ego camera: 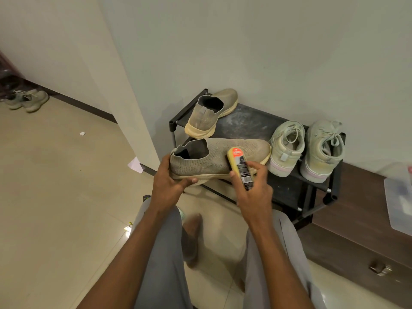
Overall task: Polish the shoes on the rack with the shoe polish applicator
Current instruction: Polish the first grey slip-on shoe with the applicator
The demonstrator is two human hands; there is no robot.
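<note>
A grey knit slip-on shoe (214,158) is held in the air in front of the rack, toe pointing right. My left hand (168,181) grips it at the heel and sole. My right hand (254,188) holds the shoe polish applicator (242,167), yellow sponge with an orange and black label, pressed against the shoe's side. The matching slip-on (210,113) lies on the black shoe rack (252,123) at its left end. Two pale green lace-up sneakers (286,148) (323,150) stand on the rack's right end, heels toward me.
The rack stands against a pale wall. A dark wooden cabinet (356,230) with a clear plastic box (399,201) on top is at the right. Another pair of shoes (26,100) lies on the tiled floor at far left. My knees and a bare foot are below.
</note>
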